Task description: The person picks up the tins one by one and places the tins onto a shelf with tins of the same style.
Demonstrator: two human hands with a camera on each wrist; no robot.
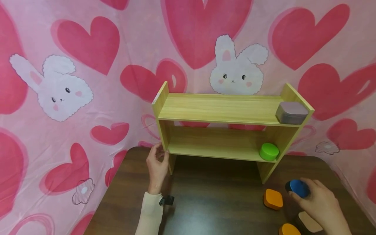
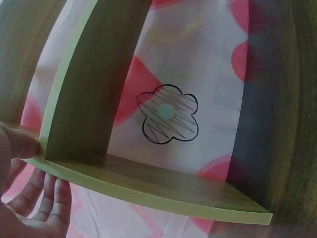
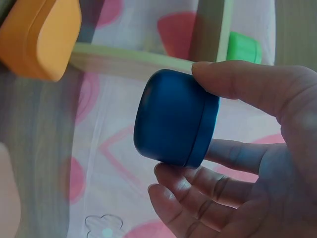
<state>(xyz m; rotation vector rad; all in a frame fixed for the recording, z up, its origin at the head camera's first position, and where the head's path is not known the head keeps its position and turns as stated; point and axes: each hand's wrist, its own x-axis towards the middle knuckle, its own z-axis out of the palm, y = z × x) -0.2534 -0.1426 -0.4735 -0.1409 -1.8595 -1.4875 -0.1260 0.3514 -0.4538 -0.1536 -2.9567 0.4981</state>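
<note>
My right hand holds a round blue tin above the right part of the table. In the right wrist view the thumb sits on one side of the blue tin and the fingers on the other. With thumb and fingers, my left hand grips the left side panel of a two-tier wooden shelf, near its lower board. A grey-mauve rectangular tin stands at the right end of the top board. Below it, a green round tin sits at the right end of the lower board.
On the dark wooden table, an orange square tin lies right of the shelf. Closer to me are a yellow-orange round tin and a beige tin, partly under my right wrist. A pink patterned cloth hangs behind.
</note>
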